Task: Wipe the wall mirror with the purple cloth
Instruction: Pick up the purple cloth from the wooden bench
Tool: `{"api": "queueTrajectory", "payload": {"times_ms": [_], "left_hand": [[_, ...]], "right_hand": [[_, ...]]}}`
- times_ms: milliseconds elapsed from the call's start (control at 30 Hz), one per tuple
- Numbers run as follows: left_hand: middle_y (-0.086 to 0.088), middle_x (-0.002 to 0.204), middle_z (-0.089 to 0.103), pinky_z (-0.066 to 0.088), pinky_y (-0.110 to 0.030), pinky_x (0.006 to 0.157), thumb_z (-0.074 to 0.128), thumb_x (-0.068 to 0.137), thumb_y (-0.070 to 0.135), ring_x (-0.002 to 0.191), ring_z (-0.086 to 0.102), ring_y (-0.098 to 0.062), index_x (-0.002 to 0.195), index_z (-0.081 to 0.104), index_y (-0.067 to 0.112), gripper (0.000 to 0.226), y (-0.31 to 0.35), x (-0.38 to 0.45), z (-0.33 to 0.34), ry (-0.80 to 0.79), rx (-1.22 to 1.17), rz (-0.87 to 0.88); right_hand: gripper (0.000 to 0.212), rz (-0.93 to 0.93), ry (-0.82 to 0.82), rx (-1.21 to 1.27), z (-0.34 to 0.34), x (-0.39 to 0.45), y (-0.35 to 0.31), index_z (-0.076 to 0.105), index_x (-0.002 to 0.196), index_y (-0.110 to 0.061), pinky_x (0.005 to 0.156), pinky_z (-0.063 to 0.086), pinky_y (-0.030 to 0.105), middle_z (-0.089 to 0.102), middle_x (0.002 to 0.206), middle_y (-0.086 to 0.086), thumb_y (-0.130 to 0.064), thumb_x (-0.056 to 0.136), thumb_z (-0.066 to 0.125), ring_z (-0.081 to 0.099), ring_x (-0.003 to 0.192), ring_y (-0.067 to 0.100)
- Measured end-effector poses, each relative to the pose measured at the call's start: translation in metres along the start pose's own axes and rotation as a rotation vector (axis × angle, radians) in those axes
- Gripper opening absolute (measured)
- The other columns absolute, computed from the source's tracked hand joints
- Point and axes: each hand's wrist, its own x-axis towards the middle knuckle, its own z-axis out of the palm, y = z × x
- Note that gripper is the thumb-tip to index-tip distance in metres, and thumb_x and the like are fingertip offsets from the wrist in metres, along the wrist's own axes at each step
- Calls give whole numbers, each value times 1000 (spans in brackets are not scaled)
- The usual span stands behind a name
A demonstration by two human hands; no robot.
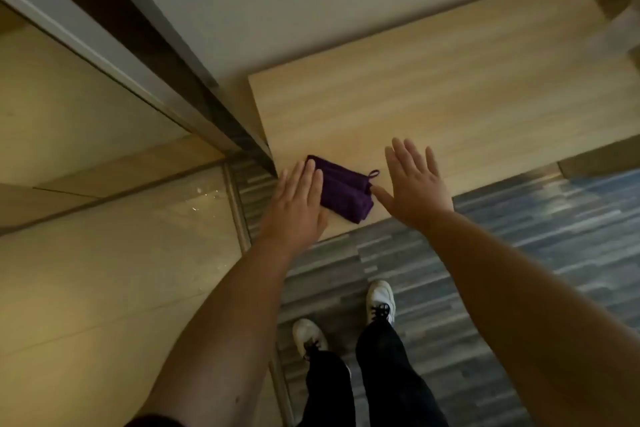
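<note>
Two hands are out over the wooden tabletop [450, 80], both flat with fingers straight, neither gripping anything. The purple cloth [346, 194] lies folded near the table's front left corner, between the two hands. My left hand [298, 204] has its fingers laid over the cloth's left edge, so it seems to be touching it (contact itself is hard to confirm from above). My right hand [414, 184] sits just beside the cloth's right end, thumb tip close to it, apparently hovering.

Key relation: the cloth's long axis runs from upper left to lower right, slanted against the table edge, with a small hanging loop [374, 174] at its far right corner. The left hand is the nearer one and already over the cloth; I judge it the likelier hand to close on it.

The wall mirror [86, 97] stands to the left of the table, its metal frame [194, 104] running diagonally. Wiping is not yet begun.

No brands, labels or writing readable anywhere.
</note>
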Motion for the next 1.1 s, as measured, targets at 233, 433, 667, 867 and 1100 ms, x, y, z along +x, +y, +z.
{"api": "queueTrajectory", "payload": {"times_ms": [233,433,667,867,1100], "left_hand": [[-14,164,-8,-11,-46,121,24,101,54,151,-11,-28,156,-4,6,77,11,48,34,-41,83,191],[-9,163,-16,-11,-45,121,21,100,58,149,-18,-24,155,-12,11,79,6,74,43,-99,44,238],[-7,165,-5,-7,-44,122,20,97,64,151,-9,-23,156,-6,12,83,5,61,53,-57,-40,219],[-5,164,-13,-9,-50,120,27,83,87,150,-15,-26,156,-12,16,108,-1,41,65,-92,-15,246],[-9,164,-2,0,-55,120,49,88,69,150,-5,-33,156,-6,12,104,2,16,79,-63,64,199]], "right_hand": [[81,13,-19,-24,43,18,14,2,158,-11,122,-9,45,-4,167,7,-65,100,17,-10,153,22],[81,4,5,-19,48,27,21,3,158,-11,123,-8,46,-3,167,8,-64,99,16,-9,153,22],[77,11,18,21,61,16,12,8,158,-11,123,-7,45,2,167,7,-62,102,21,-6,153,21],[80,-3,17,-19,66,2,2,9,158,-11,124,-5,46,2,167,7,-65,99,12,-6,153,20],[76,-27,-12,-53,64,-9,-16,3,158,-13,121,-13,43,-6,167,5,-62,102,19,-14,152,18]]}}
